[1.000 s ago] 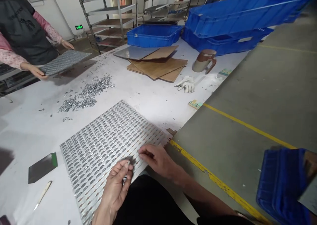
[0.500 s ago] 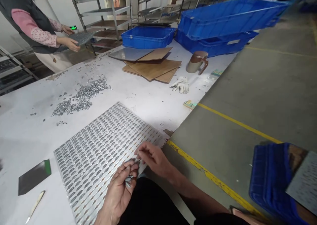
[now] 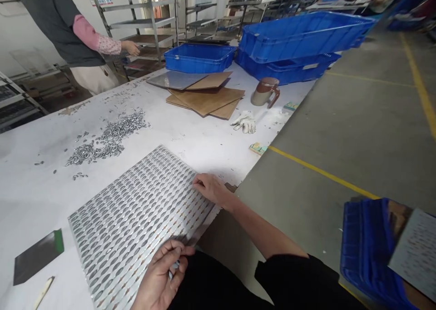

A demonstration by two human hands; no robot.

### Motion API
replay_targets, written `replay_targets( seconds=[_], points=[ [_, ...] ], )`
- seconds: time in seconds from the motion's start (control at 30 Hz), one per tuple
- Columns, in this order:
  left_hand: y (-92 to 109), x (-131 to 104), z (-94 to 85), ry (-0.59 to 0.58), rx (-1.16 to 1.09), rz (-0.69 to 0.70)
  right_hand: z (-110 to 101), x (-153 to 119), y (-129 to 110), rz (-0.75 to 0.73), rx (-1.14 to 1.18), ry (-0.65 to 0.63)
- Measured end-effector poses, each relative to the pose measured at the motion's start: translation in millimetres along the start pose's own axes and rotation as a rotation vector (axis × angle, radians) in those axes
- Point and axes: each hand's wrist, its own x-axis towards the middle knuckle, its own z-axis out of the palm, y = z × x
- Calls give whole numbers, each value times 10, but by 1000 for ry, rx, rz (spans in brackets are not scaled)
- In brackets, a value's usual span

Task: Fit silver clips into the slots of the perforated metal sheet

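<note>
In the head view, the slotted tray (image 3: 163, 226) lies at the surface's (image 3: 34, 196) near edge. Your left hand (image 3: 163, 271) curls its fingers around small metal pieces (image 3: 174, 265); your right hand (image 3: 211, 189) bunches its fingers together at the tray's right edge, contents unclear.

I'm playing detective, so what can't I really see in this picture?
All in the head view:
- Small grey pieces in the left hand: curled fingers partly hide them, so I can't count them.
- Right hand: its own fingers hide whether it pinches anything.
- Patterned sheet: its nearest corner is cut off by the bottom edge.
- Pale-handled tool: bottom edge cuts it off.
- Co-worker: head beyond the top edge.
</note>
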Motion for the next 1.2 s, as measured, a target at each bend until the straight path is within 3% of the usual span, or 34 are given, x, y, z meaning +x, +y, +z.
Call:
replay_targets(
  seconds=[0.2,0.5,0.7,0.9,1.2],
  points=[
    [-6,20,8,-43,-24,14,25,-5,62,1,-11,25],
    [-26,28,-6,23,-22,-13,88,-7,90,-28,-71,22],
    [-15,31,-62,-16,-18,11,57,-68,33,-48,-130,-17],
    [-19,22,-81,-40,-36,11,-116,-79,-30,-86,18,8],
    [-57,65,-154,-32,-41,25,-2,10,40,5,99,-6]
  ],
)
